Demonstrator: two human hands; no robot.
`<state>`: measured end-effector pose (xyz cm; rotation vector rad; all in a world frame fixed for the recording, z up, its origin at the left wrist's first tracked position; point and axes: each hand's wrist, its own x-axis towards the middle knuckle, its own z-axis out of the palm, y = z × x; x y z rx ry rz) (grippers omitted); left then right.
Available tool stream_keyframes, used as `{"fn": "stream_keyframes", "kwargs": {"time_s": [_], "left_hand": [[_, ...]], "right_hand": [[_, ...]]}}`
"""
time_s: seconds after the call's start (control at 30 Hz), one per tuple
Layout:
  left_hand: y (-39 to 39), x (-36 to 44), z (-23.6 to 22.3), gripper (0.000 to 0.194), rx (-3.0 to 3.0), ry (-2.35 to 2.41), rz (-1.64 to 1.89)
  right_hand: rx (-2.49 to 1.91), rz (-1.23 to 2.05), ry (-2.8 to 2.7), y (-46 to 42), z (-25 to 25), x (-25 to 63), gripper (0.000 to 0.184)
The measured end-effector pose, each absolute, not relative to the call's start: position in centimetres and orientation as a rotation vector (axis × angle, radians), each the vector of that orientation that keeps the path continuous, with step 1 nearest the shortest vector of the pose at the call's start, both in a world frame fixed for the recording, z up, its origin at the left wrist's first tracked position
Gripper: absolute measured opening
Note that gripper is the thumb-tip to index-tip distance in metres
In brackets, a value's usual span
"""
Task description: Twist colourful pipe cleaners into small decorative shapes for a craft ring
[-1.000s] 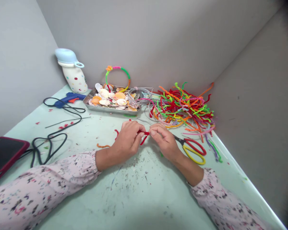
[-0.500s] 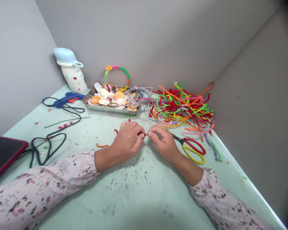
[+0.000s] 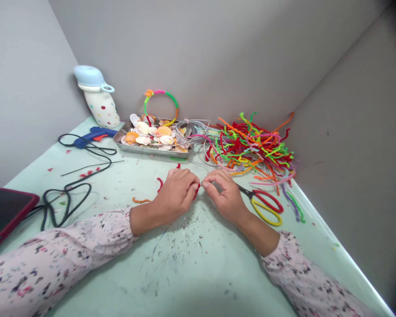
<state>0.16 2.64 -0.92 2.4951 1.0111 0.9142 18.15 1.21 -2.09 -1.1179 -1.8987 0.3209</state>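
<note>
My left hand (image 3: 174,193) and my right hand (image 3: 224,196) meet fingertip to fingertip at the middle of the pale green table (image 3: 185,264). Both are closed in a pinch on a short red pipe cleaner (image 3: 196,190), of which only a small bit shows between the fingers. Both wrists rest on the table. Red and yellow scissors (image 3: 265,206) lie just right of my right hand. A loose heap of coloured pipe cleaners (image 3: 251,147) lies behind it.
A metal tray (image 3: 145,149) of seashells sits at the back, a pipe-cleaner ring (image 3: 161,103) behind it. A blue glue gun (image 3: 94,134) with its black cord (image 3: 69,189), a white bottle (image 3: 99,99) and a red-cased phone (image 3: 5,211) are left. Grey walls enclose the table.
The hands have drawn closer together, and less of the red pipe cleaner shows between them. The arms have stayed in place.
</note>
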Motion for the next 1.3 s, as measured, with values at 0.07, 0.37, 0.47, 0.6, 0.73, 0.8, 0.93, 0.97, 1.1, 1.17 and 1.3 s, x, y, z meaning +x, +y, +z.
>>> {"fn": "stream_keyframes", "kwargs": {"time_s": [0.07, 0.37, 0.47, 0.6, 0.73, 0.8, 0.93, 0.97, 1.1, 1.17, 1.3], "left_hand": [[2.65, 0.13, -0.89, 0.021, 2.447, 1.004, 0.952], [2.39, 0.12, -0.81, 0.012, 2.22, 1.035, 1.063], [2.35, 0.17, -0.69, 0.012, 2.201, 0.993, 1.047], [2.33, 0.18, -0.56, 0.012, 2.198, 0.957, 1.035], [2.31, 0.11, -0.59, 0.012, 2.189, 0.947, 1.045], [2.32, 0.06, -0.61, 0.013, 2.185, 0.946, 1.05], [2.38, 0.02, -0.65, 0.012, 2.181, 0.949, 1.052], [2.4, 0.02, -0.66, 0.012, 2.182, 0.948, 1.054], [2.42, 0.03, -0.71, 0.012, 2.192, 0.949, 1.055], [2.42, 0.04, -0.72, 0.012, 2.193, 0.952, 1.05], [2.42, 0.08, -0.7, 0.013, 2.206, 0.956, 1.048]], "right_hand": [[-1.091, 0.279, -1.889, 1.18, -2.03, 18.15, 0.005], [-1.028, 0.098, -1.941, 1.41, -2.32, 18.01, 0.014], [-1.007, 0.057, -1.959, 1.51, -2.38, 18.04, 0.012], [-1.01, 0.035, -1.984, 1.61, -2.43, 18.08, 0.011], [-1.019, 0.015, -1.989, 1.62, -2.46, 18.07, 0.011], [-1.018, 0.003, -1.992, 1.61, -2.45, 18.07, 0.012], [-1.0, -0.001, -1.996, 1.59, -2.43, 18.06, 0.012], [-1.003, 0.004, -1.996, 1.58, -2.43, 18.06, 0.011], [-1.022, 0.024, -1.987, 1.52, -2.48, 18.08, 0.01], [-1.027, 0.026, -1.988, 1.49, -2.51, 18.09, 0.01], [-1.05, 0.027, -1.985, 1.45, -2.54, 18.11, 0.009]]}}
